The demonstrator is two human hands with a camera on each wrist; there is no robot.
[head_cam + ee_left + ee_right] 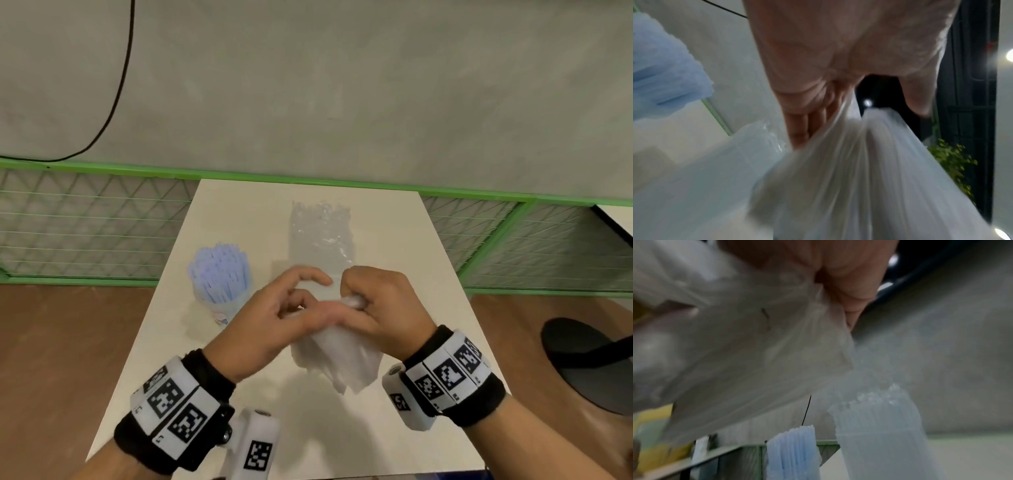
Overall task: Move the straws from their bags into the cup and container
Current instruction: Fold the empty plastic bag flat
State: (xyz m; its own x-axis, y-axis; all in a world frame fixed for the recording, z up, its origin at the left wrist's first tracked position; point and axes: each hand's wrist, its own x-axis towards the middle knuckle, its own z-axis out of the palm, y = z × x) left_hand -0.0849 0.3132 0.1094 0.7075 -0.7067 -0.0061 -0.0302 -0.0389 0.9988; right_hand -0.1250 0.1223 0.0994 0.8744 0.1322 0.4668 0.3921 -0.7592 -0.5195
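Note:
A limp translucent white bag (pixel 342 363) hangs over the near middle of the white table (pixel 421 274), held between both hands. My left hand (pixel 301 301) grips its gathered top, its fingers (pixel 803 123) bunching the plastic (pixel 859 178). My right hand (pixel 356 301) is curled into a fist that pinches the bag's twisted end (pixel 735 345). I cannot tell what is inside the bag. A cup of blue straws (pixel 221 274) stands at the left, also seen from the right wrist as blue straws (pixel 793 451). A clear container of clear straws (pixel 322 236) stands just beyond my hands.
A green wire fence (pixel 85 222) runs behind the table under a grey wall with a black cable (pixel 116 92). A black round base (pixel 589 363) lies on the brown floor at the right. Bare tabletop shows to the right of the container.

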